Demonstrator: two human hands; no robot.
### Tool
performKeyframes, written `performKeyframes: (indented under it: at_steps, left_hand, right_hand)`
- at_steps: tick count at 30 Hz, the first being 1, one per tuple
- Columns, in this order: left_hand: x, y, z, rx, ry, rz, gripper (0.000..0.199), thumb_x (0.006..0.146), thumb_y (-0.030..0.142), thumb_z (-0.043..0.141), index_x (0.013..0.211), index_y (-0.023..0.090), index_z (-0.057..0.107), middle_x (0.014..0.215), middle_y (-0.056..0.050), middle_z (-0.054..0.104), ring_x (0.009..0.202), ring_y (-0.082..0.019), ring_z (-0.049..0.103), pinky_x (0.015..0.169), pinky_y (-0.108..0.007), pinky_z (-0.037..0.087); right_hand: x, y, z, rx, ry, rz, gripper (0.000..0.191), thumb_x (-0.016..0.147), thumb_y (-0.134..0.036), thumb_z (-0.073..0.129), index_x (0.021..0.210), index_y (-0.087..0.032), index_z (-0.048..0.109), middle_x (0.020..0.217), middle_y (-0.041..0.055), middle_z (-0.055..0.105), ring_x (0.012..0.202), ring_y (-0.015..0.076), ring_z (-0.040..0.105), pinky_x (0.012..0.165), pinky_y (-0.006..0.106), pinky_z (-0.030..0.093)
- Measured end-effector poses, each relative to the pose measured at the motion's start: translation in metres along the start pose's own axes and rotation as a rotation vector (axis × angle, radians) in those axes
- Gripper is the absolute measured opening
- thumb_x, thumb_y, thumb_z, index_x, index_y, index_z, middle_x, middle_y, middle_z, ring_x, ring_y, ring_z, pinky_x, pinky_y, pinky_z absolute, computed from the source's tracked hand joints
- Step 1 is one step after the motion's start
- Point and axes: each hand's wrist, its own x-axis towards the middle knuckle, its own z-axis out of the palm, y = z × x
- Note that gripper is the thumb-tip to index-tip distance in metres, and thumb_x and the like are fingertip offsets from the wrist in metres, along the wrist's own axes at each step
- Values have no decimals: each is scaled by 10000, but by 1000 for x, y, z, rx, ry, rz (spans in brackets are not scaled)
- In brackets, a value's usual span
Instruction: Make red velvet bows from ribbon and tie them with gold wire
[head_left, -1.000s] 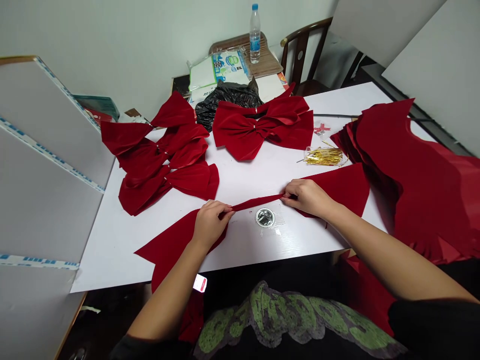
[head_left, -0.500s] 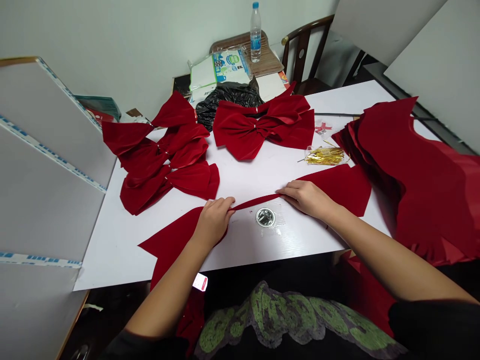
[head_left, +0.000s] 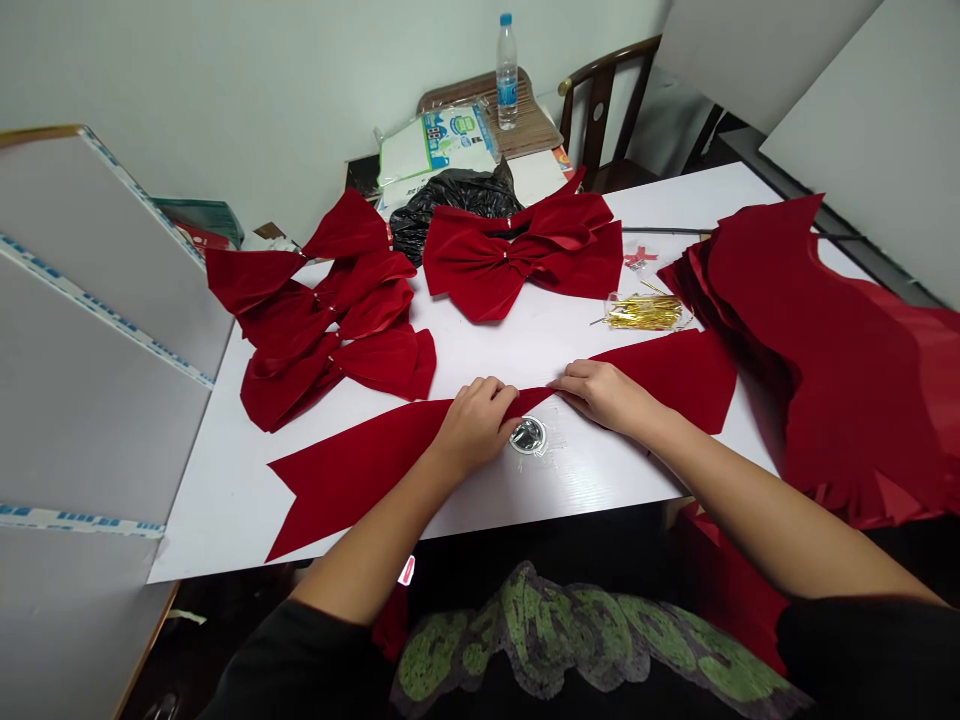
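Observation:
A long red velvet ribbon (head_left: 360, 465) with a notched left end lies across the front of the white table. My left hand (head_left: 478, 420) is closed on its narrow middle, just left of a round metal disc (head_left: 529, 435) taped to the tabletop. My right hand (head_left: 600, 393) pinches the same ribbon a short way to the right, and its right end spreads out beyond the fingers. Between the hands the fabric is narrowed into a folded strip. Behind lie finished-looking red bows (head_left: 504, 256) with shiny ties at their centres.
More red bows (head_left: 375, 355) overlap at the left. A bundle of gold twist ties (head_left: 643, 312) lies at the right, near a big stack of red fabric pieces (head_left: 795, 330). Beyond the table are a black plastic bag (head_left: 454, 195), a water bottle (head_left: 507, 80) and a wooden chair (head_left: 600, 110).
My left hand has slid right along the ribbon, closer to my right hand and the metal disc. The ribbon's left end now lies flatter on the table. My right hand stays nearly in place.

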Motion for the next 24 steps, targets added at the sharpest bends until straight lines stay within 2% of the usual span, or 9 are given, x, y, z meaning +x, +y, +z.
performKeyframes:
  at_steps: [4, 9, 13, 15, 20, 21, 24]
  left_hand:
    - [7, -1, 12, -50, 81, -3, 112, 997, 204, 585, 1068, 162, 662, 1059, -90, 693, 1012, -266, 609, 920, -414, 509]
    - [9, -12, 17, -116, 129, -22, 133, 1002, 190, 589, 1110, 167, 663, 1027, -83, 717, 995, -257, 634, 909, -401, 530]
    - [10, -17, 20, -141, 153, 2, 122, 1005, 192, 582, 1018, 179, 703, 972, -73, 720, 958, -243, 644, 885, -386, 536]
    - [11, -17, 22, -146, 166, 15, 142, 1006, 190, 578, 986, 180, 719, 946, -69, 720, 935, -238, 643, 865, -377, 537]
    - [13, -18, 25, -152, 193, 47, 145, 1000, 193, 594, 987, 185, 738, 936, -63, 735, 912, -231, 648, 870, -372, 535]
    - [14, -18, 25, -153, 193, 50, 145, 1001, 202, 595, 990, 187, 738, 931, -60, 736, 903, -229, 648, 868, -371, 535]
    - [14, -17, 24, -145, 183, 39, 151, 1005, 219, 590, 965, 186, 732, 905, -56, 727, 876, -224, 642, 846, -366, 533]
  right_hand:
    - [-1, 1, 0, -4, -6, -8, 229, 1036, -182, 544, 1050, -124, 765, 859, 86, 641, 785, 180, 579, 710, 280, 428]
    - [-1, 1, -3, 12, -33, -7, 242, 1049, -200, 529, 1103, -123, 752, 881, 77, 641, 795, 174, 579, 715, 281, 434]
    - [1, 0, -9, -34, -67, 4, 285, 1072, -234, 491, 1216, -159, 725, 961, 78, 674, 842, 189, 597, 741, 305, 432]
    - [4, -3, -15, -85, -113, 21, 280, 1042, -253, 558, 1270, -181, 703, 1062, 89, 690, 918, 220, 608, 780, 332, 436]
    - [23, -24, -22, -54, -192, 15, 619, 871, -364, 802, 1419, -166, 591, 1316, 141, 638, 1171, 318, 562, 959, 424, 447]
    - [28, -30, -20, -24, -203, 0, 597, 876, -366, 797, 1398, -154, 598, 1306, 142, 643, 1175, 312, 560, 973, 425, 445]
    - [41, -42, -8, 15, -198, 35, 277, 953, -293, 699, 1167, -118, 679, 1136, 135, 682, 1051, 261, 578, 888, 373, 449]
